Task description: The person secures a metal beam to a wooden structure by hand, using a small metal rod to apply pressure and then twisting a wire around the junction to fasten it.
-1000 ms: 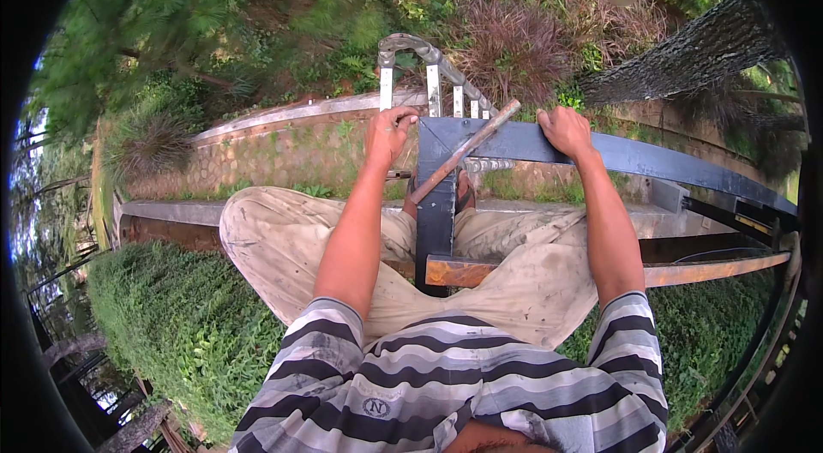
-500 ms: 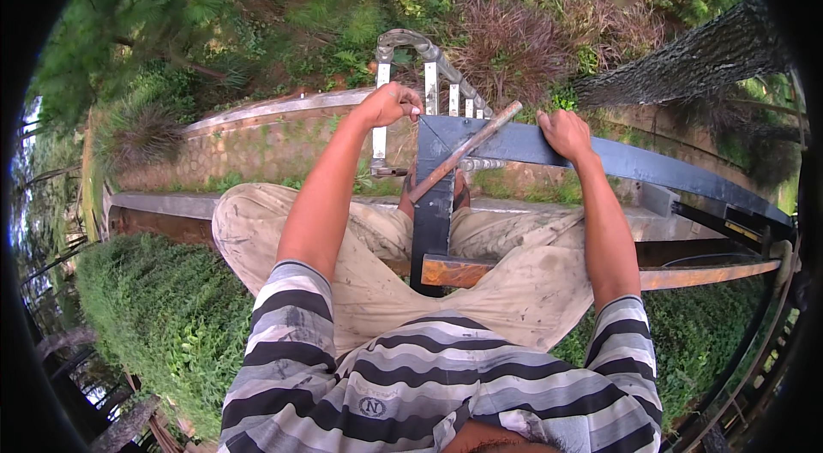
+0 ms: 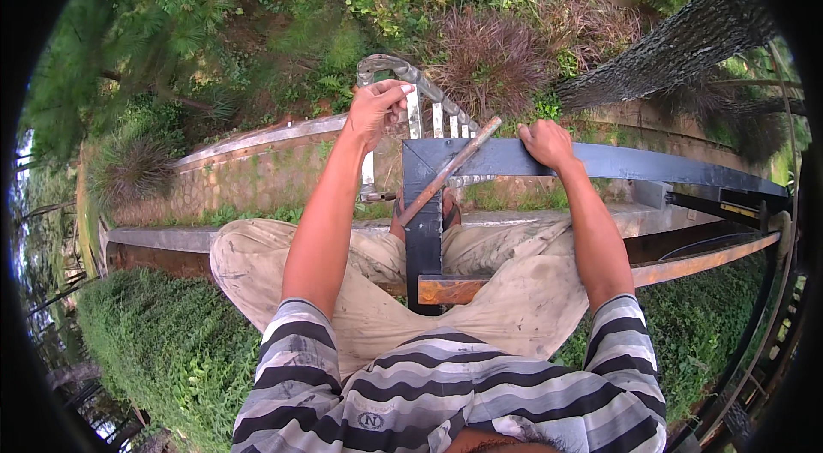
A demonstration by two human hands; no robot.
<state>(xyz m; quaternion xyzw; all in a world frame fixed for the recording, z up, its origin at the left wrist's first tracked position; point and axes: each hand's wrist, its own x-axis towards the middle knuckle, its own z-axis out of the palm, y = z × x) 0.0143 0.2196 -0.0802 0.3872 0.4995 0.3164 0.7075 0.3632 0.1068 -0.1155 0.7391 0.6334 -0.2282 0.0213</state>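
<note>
My left hand (image 3: 380, 113) is raised just beyond the corner of a black metal frame, beside the top of a ladder (image 3: 392, 64). Its thumb and forefinger are pinched together; whatever is between them is too small to make out. On the right, my right hand (image 3: 547, 144) has its fingers curled over the far edge of the black metal beam (image 3: 651, 163). A rusty metal rod (image 3: 452, 170) lies slantwise across the corner, where a shorter black bar (image 3: 423, 243) runs back toward my lap. My knees are spread either side of that bar.
A rust-streaked metal bar (image 3: 686, 268) runs rightward from my lap. Below are my feet, a stone-faced wall (image 3: 240, 183) and a concrete ledge (image 3: 163, 237). A tree trunk (image 3: 677, 46) leans in at the upper right. Dense green shrubs (image 3: 163, 324) grow at lower left.
My left hand has moved up and left, away from the frame corner, with its fingers still pinched. My right hand stays on the beam. The whole view has shifted slightly.
</note>
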